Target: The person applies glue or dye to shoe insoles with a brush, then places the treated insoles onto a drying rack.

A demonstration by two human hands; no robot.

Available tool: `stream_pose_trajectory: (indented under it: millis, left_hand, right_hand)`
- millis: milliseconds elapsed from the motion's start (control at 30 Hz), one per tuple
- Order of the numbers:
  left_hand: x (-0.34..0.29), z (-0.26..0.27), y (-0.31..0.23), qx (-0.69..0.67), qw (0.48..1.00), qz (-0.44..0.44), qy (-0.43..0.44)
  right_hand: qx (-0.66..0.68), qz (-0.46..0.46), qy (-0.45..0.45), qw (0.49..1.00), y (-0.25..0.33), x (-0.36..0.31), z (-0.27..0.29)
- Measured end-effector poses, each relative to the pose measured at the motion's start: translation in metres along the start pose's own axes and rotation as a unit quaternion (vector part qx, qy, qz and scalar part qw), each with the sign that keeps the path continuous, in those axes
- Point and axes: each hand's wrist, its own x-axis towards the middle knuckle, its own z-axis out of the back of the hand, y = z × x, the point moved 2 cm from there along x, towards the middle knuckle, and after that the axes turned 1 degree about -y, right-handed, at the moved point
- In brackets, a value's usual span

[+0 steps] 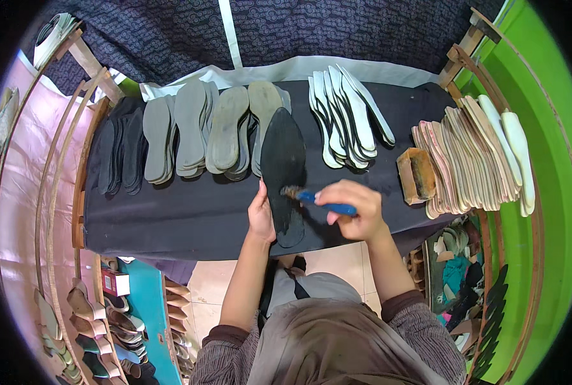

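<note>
My left hand point(261, 215) grips a black shoe insole point(283, 151) by its left edge, fingers partly hidden behind it. The insole stands lengthwise in front of me, its broad end pointing away. In my right hand point(355, 206) is a brush with a blue handle point(337, 208), held in a closed grip. The brush's bristles point(290, 191) touch the insole's narrow middle or hover just over it; I cannot tell which. Around there the black surface looks partly wet and uneven. Behind the insole lies a stack of grey-beige insoles point(264, 97).
On the dark-covered table point(170, 221), grey insole stacks point(189, 122) and black insoles point(132, 151) lie left. White-edged insoles point(347, 119) fan out at centre right. An open wooden box point(409, 176) stands beside a row of beige insoles point(469, 157). Shoe racks point(116, 321) flank me below.
</note>
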Motion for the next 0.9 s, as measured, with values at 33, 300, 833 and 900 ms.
stream_pose_trajectory:
  millis: [33, 300, 833, 900]
  left_hand:
    - [0.0, 0.004, -0.002, 0.014, 0.997, 0.031, 0.071]
    - [-0.002, 0.008, 0.002, 0.019, 0.995, 0.059, 0.074]
    - [-0.002, 0.007, -0.001, 0.027, 0.997, 0.017, 0.071]
    - [-0.002, 0.007, -0.001, 0.02, 0.996, 0.032, 0.082]
  right_hand:
    - [-0.013, 0.001, -0.032, 0.999, -0.003, 0.003, 0.002]
    - [-0.031, 0.053, -0.019, 0.998, 0.0, 0.012, 0.002]
    - [0.045, 0.03, 0.086, 0.995, 0.026, -0.019, -0.019]
    - [0.061, 0.019, 0.089, 0.994, 0.023, -0.026, -0.019]
